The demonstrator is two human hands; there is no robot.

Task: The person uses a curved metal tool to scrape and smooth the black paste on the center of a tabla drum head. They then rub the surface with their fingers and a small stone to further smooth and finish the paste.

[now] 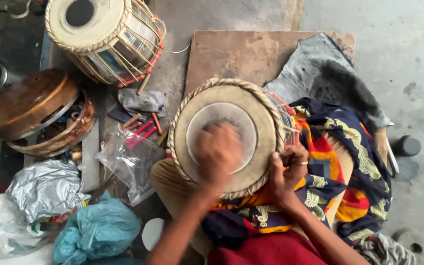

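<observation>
Both forearms rise from the bottom edge toward 1 drum (226, 135) that lies tilted on the person's lap, its round pale skin facing up. At far left, on the floor, are a silver foil bag (45, 189) and a blue plastic bag (96, 230), with a round wooden shell (28, 103) above them and a second laced drum (106, 37) at the top. Next comes a clear bag with red pegs (131, 152). Left hand (218, 152) rests on the drum skin and is blurred, so I cannot tell how its fingers are set. Right hand (288, 172) grips the drum's right rim, fingers curled closed around the lacing. A patterned cloth (339, 172) covers the lap at right.
</observation>
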